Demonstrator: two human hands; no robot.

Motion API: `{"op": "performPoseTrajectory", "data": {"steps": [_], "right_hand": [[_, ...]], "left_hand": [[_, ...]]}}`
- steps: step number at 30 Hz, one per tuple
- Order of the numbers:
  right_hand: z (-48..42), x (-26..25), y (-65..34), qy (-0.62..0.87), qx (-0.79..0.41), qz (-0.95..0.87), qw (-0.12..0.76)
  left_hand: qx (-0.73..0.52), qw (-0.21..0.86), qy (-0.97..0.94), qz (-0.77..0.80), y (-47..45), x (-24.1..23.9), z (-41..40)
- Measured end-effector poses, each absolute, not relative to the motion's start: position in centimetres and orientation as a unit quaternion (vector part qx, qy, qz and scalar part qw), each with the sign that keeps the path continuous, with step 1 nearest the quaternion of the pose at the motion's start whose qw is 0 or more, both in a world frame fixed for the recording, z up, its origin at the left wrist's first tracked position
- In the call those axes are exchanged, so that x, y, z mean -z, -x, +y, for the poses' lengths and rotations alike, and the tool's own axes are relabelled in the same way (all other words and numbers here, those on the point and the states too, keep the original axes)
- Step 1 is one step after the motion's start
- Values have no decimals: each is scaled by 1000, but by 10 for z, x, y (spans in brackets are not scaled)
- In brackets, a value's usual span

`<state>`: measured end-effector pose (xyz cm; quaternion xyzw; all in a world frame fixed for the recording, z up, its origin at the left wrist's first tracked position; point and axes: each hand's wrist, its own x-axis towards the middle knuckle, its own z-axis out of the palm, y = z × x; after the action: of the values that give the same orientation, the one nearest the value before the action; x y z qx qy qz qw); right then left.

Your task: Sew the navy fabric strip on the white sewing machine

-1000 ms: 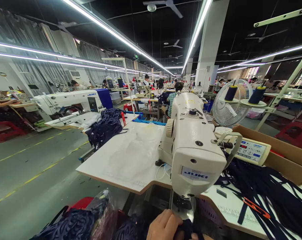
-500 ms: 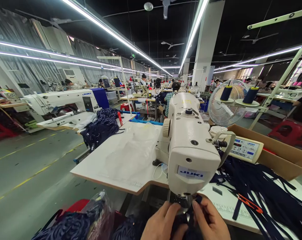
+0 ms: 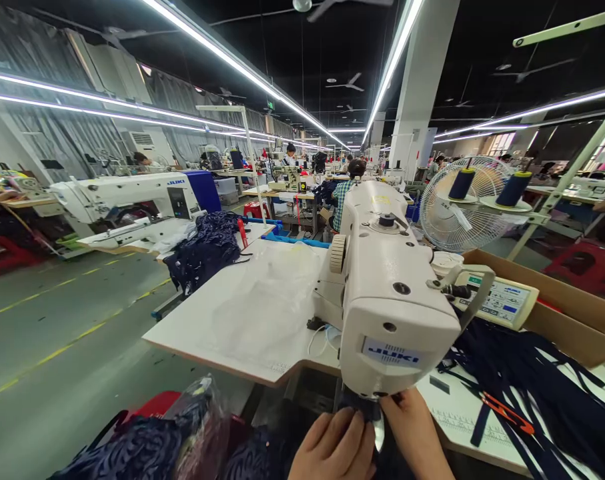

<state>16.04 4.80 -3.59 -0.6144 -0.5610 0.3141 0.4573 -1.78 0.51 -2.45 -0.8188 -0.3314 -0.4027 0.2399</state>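
Observation:
My left hand (image 3: 335, 445) and my right hand (image 3: 413, 432) sit side by side at the bottom edge, right under the head of a white Juki sewing machine (image 3: 387, 293). Both pinch a piece of dark navy fabric (image 3: 363, 408) at the needle area; the needle itself is hidden by the machine head. Navy strips (image 3: 527, 373) lie in a heap to the right on the white table (image 3: 242, 320), with orange snips (image 3: 507, 412) among them.
A control panel (image 3: 502, 301), a cardboard box (image 3: 577, 313) and a fan (image 3: 462, 203) stand at the right. A bag of navy lace fabric (image 3: 152, 447) lies at lower left. A second machine (image 3: 127, 200) with navy fabric (image 3: 205, 250) stands across the aisle. Other workers sit farther back.
One second ago only my left hand showed. My right hand has come in beside it, and both have moved up close under the machine head.

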Motion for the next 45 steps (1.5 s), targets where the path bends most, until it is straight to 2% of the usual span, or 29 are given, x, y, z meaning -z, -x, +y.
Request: {"op": "performPoseTrajectory", "data": {"steps": [6,18,24,30,45], "right_hand": [[60,39,-166,621,-297,-588,426],[66,36,-157,609,-225,-615,448],[66,46,-158,607,-209,-627,441],[69,50,-165,616,-196,-622,441],[67,25,-157,617,-200,-588,483]], "left_hand": [[395,265,807,-351,12,29,10],[389,280,809,-339,10,28,16],[377,246,815,-366,9,29,14],[380,268,807,-365,10,40,14],[402,263,790,-381,4,34,15]]}}
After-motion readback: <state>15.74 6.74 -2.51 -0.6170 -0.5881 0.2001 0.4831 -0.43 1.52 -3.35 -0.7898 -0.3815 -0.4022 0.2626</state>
